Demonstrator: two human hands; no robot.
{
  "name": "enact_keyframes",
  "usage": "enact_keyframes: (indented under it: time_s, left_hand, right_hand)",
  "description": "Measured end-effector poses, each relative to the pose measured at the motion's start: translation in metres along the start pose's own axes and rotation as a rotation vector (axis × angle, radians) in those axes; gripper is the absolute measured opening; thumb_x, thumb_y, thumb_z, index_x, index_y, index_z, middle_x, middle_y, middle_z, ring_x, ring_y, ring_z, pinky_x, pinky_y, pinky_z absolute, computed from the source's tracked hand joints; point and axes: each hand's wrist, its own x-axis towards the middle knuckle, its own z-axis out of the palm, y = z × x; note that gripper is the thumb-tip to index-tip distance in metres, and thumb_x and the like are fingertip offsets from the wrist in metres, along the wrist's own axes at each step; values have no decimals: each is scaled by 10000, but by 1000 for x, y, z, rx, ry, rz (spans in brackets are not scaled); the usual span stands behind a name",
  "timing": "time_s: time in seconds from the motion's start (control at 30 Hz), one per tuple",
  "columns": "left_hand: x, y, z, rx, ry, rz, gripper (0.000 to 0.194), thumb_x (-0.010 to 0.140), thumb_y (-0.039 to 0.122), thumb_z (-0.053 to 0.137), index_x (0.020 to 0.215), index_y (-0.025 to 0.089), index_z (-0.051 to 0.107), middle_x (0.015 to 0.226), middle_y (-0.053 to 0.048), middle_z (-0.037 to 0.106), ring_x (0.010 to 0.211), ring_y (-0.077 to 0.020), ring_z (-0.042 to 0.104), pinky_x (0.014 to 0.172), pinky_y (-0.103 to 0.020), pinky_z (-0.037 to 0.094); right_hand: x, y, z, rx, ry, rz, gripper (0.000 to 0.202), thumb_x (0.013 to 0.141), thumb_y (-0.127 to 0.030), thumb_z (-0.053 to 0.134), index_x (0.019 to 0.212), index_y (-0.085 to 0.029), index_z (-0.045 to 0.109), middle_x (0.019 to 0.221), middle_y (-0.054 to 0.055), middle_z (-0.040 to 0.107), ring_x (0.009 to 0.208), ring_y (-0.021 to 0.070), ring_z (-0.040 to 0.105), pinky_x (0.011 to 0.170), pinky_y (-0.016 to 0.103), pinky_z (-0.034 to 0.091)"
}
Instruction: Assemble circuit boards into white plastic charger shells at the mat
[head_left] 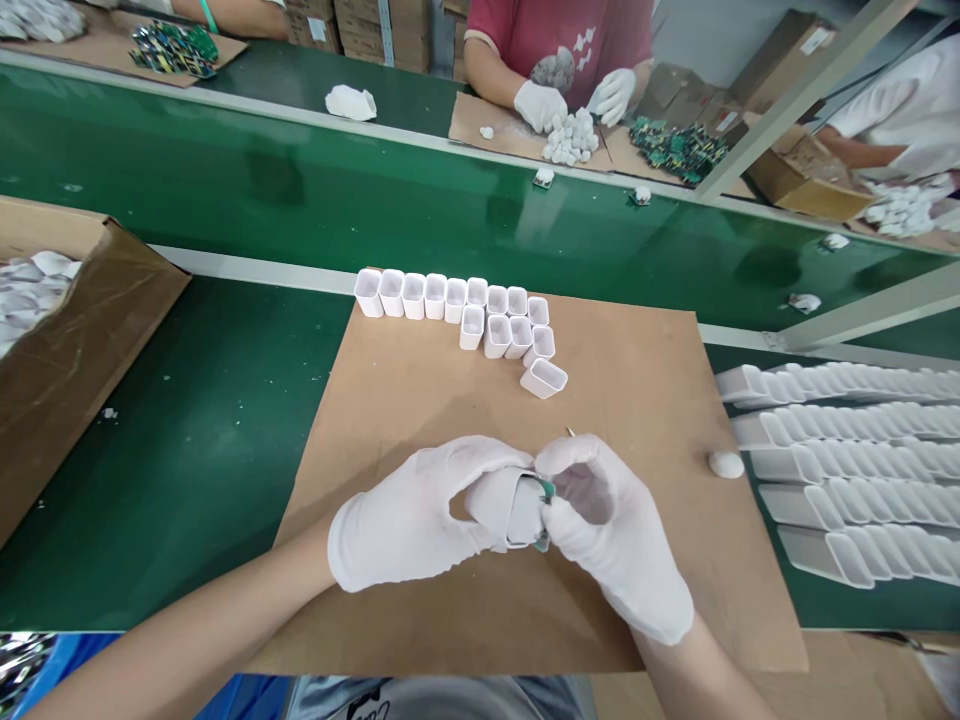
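Note:
My left hand (416, 520), in a white glove, is closed around a white plastic casing (501, 503) above the cardboard sheet (390, 420). At the casing's right end sits a green piece (548, 489), which looks like a circuit board. The thumb and fingers of my gloved right hand (619, 545) pinch this green piece, partly hiding it. Beyond my hands, several open white plastic casings (413, 296) stand in rows on the cardboard. One more casing (544, 378) lies tilted in front of them.
Rows of nested white casings (862, 465) lie at the right, beside a small white round piece (726, 464). At the left is a cardboard box (90, 330) of white parts. Small boards (544, 178) lie on a green belt (337, 200); co-workers sit behind it.

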Motion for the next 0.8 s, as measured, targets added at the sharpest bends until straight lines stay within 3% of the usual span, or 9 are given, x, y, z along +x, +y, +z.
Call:
enact_keyframes:
  time_s: [0.13,0.23,0.37,0.43,0.5,0.63,0.8]
  left_hand:
    - [2,4,0,62,6,-74,311,791,207,699,1082,239,597,1041,-8,677,902,-173,631,803,-313,520]
    - [5,4,-2,-96,-50,-200,278,734,231,748,980,226,618,957,7,668,869,-176,622,755,-302,526]
    - [9,6,-8,-515,-220,-332,394,685,114,694,1047,238,604,905,9,651,791,-161,638,584,-234,504]
    - [10,10,-10,-589,-361,-409,409,676,83,642,1053,236,590,822,14,642,697,-150,630,476,-200,436]
    - [11,15,-10,-572,-447,-428,306,652,72,624,917,219,580,703,40,592,587,-121,575,426,-189,381]
    - [11,20,-6,-429,-382,-384,211,623,48,556,738,208,481,595,82,444,507,-76,453,441,-198,355]
    - [7,11,2,-479,-322,-352,179,665,68,545,719,196,432,666,66,441,576,-78,439,488,-216,315]
  right_hand:
    - [1,2,8,-47,45,44,191,852,-272,689,920,-221,518,792,-7,584,620,117,567,503,205,523]
    - [0,4,5,-138,14,3,133,891,-270,632,977,-228,540,825,9,594,660,132,580,561,240,546]
    - [1,3,-4,-524,-40,-335,361,879,-320,651,1230,-273,579,903,49,564,807,201,564,704,351,561]
    - [2,1,-5,-698,-28,-477,412,861,-315,691,1255,-277,576,1022,79,563,935,235,567,790,384,554]
    - [4,0,-5,-722,-64,-545,365,873,-305,698,1217,-261,583,1126,91,566,996,226,588,826,359,553]
    - [3,6,0,-596,-106,-529,378,882,-306,705,1217,-269,533,1058,60,636,946,203,632,767,325,570]
    - [1,10,3,-606,-109,-603,328,902,-154,635,1194,-254,525,1056,75,624,985,212,624,801,351,573]
